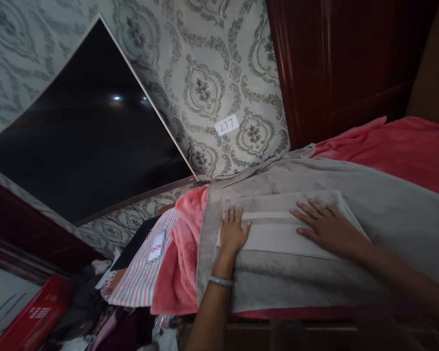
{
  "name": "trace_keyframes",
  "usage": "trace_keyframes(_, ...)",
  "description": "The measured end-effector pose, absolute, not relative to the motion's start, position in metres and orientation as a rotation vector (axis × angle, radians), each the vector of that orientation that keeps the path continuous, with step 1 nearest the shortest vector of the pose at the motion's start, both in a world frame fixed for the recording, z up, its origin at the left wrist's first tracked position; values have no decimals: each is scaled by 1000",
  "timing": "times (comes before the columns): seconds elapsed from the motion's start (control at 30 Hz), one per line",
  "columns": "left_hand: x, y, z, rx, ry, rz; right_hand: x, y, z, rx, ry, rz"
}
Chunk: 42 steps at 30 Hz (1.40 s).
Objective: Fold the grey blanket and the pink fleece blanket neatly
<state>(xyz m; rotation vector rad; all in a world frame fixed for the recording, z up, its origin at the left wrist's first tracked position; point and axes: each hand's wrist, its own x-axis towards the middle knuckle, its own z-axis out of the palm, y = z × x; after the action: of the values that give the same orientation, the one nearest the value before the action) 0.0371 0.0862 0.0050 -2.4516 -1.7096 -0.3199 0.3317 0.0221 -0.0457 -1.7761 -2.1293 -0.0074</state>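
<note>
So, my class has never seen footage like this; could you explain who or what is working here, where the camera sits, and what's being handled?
No machine here: these are a person's bare hands, seen from a camera worn on the head, looking forward and down. The left hand, with a band on its wrist, and the right hand lie spread on a pale grey cloth, which looks folded. Neither grips anything. Beneath it is a larger grey cover, with pink blanket showing to the left. Behind are a dark screen and patterned wallpaper bearing a "277" label.
</note>
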Motion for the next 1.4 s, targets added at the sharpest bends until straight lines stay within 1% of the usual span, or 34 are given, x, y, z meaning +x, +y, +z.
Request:
trace_keyframes(0.17, 35, 85, 7, -2488, -1682, -459, 332, 22, -47, -1734, -2099, -26)
trace_keyframes(0.33, 46, 86, 23, -2597, -1585, -604, 331, 23, -50, -1718, -2089, -50)
trace_keyframes(0.43, 65, 89, 27, -2661, -1667, -711, 332, 23, -50, -1707, -2090, -49)
trace_keyframes(0.6, 87, 95, 13, -2660, -1831, -946, 332, 21, -50, -1744, -2099, -53)
trace_keyframes(0.8, 81, 101, -7, -2615, -1887, -1310, 334, 22, -55, -1707, -2086, -84)
trace_keyframes(0.93, 79, 104, -13, -2507, -1981, -1510, 334, 23, -56, -1712, -2081, -68)
trace_keyframes(1.07, 72, 105, -11, -2370, -1960, -1652, 330, 20, -50, -1741, -2074, -29)
trace_keyframes(1.17, 53, 108, -3, -2271, -1869, -1596, 327, 18, -39, -1738, -2067, -9)
trace_keyframes(1.3, 14, 114, 5, -2316, -1897, -1169, 329, 16, -27, -1737, -2101, 26)
trace_keyframes(1.4, -12, 113, 1, -2292, -1951, -926, 337, 10, -32, -1742, -2085, 22)
